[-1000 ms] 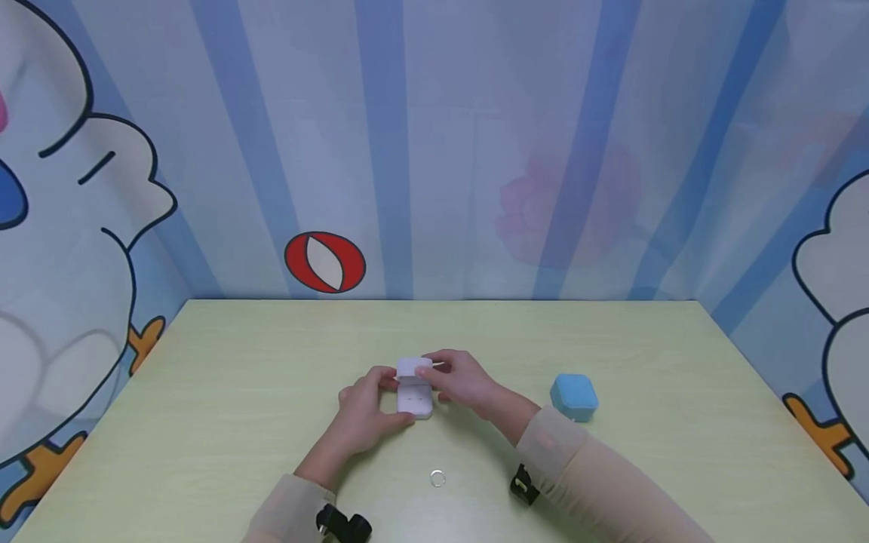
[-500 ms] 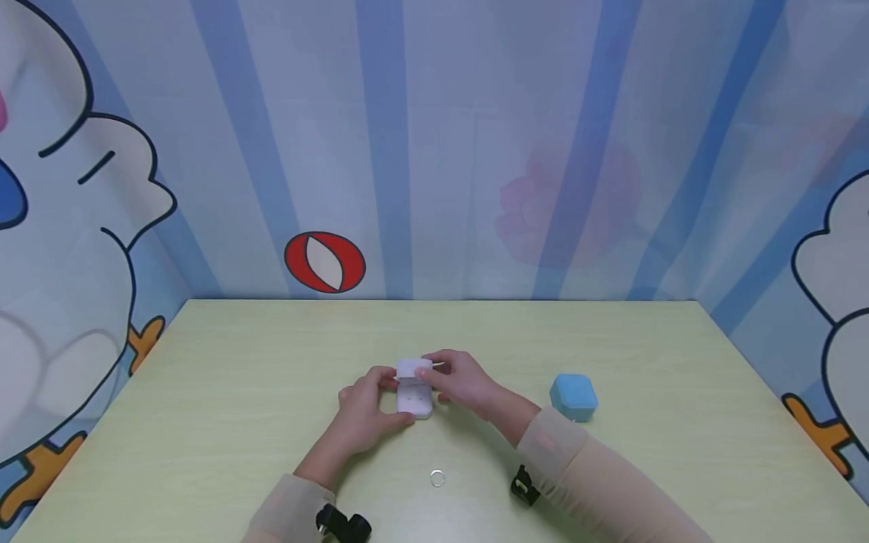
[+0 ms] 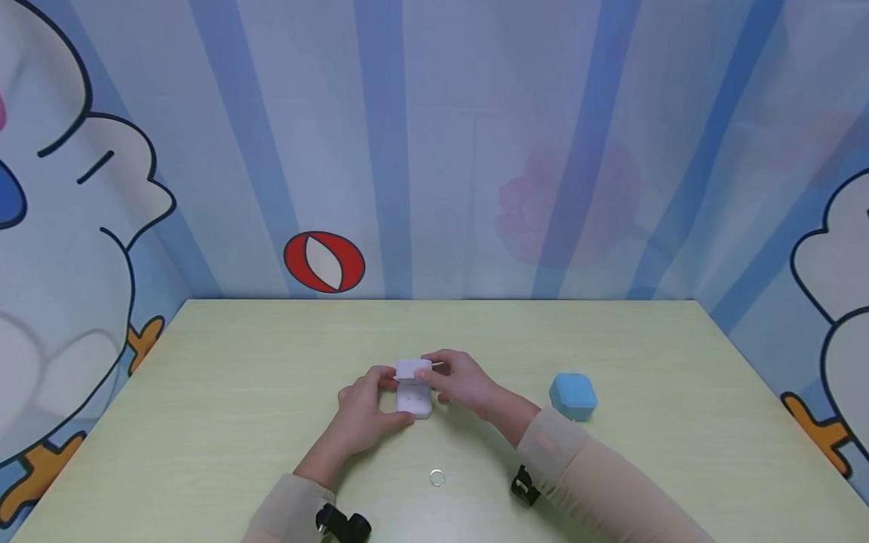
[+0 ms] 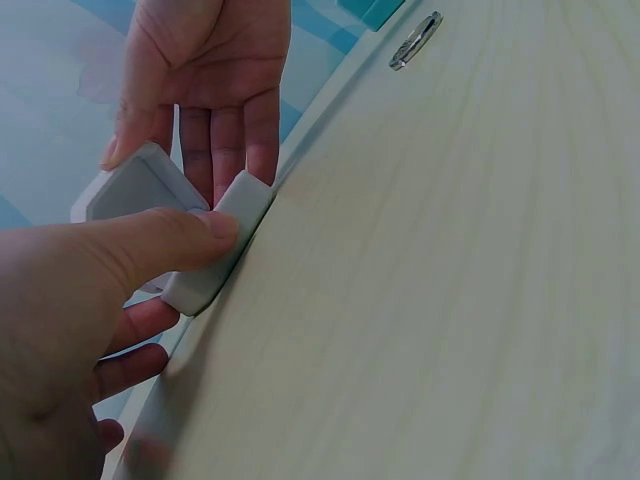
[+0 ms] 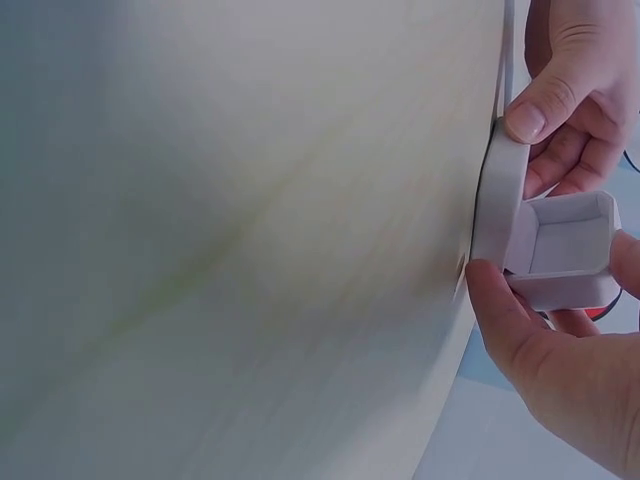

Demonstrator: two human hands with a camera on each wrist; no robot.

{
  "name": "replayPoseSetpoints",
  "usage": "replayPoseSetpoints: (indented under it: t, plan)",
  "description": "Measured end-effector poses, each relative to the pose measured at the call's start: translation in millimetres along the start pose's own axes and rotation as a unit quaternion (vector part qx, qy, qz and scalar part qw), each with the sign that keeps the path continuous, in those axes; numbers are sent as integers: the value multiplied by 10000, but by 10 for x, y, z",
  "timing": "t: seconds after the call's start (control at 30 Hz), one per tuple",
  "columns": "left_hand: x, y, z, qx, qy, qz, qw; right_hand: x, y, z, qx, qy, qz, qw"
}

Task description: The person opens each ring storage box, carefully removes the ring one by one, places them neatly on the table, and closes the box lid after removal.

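Note:
A small white ring box [image 3: 414,402] stands on the table with its lid raised. My left hand [image 3: 366,415] grips the base from the left; in the left wrist view its thumb lies along the front of the base [image 4: 205,280]. From the right, my right hand [image 3: 468,385] holds the lid, thumb on its front edge and fingers behind. In the right wrist view the hollow inside of the lid [image 5: 575,245] shows, with fingers of both hands around the box. A silver ring [image 3: 437,477] lies on the table nearer to me, apart from both hands.
A light blue rounded box [image 3: 573,397] sits to the right, beyond my right forearm. The pale wood table [image 3: 271,339] ends at a striped blue backdrop [image 3: 448,151] with cartoon figures. Black wrist cameras [image 3: 344,523] are strapped at both sleeves.

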State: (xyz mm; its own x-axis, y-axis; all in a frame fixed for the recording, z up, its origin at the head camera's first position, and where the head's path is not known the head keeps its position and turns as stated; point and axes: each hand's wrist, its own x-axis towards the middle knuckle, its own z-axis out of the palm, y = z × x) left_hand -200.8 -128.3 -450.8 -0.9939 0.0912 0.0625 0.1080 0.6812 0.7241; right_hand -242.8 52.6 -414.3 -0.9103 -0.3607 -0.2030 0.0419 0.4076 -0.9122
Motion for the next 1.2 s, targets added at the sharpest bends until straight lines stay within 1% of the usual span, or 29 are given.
replayPoseSetpoints:
  t: [0.6,0.83,1.2]
  plan:
    - [10,-11,8,-5,26,7,10000,-23,-4,0,-23,-56,-125,9999]
    - [4,-10,10,-36,48,-16,10000,-28,10,3,-122,-46,-227,9997]
    - [1,0,8,-14,65,-23,10000,-39,1,4,-212,-53,-262,9994]
